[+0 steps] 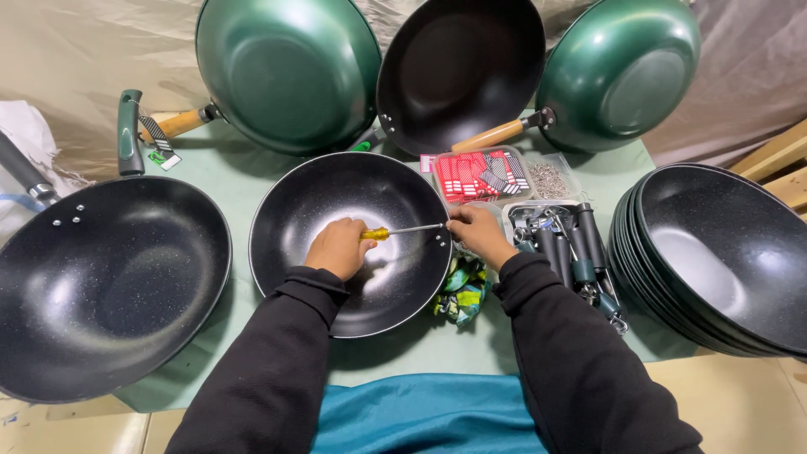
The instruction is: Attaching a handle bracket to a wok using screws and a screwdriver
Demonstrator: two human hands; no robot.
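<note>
Inside black wok (pixel 336 202), L hand (pixel 338 246) grips screwdriver (pixel 395 231); R hand (pixel 476 230) pinches rim.

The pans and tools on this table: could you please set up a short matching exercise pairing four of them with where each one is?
Things:
1. screwdriver
2. stack of black pans
3. tray of red and white packets
4. large black pan with green handle

Places:
A. far right of the table
B. far left of the table
C. in the left hand, lying across the middle pan
D. behind the right hand, in front of the leaning pans

Pairs: 1-C, 2-A, 3-D, 4-B
</note>
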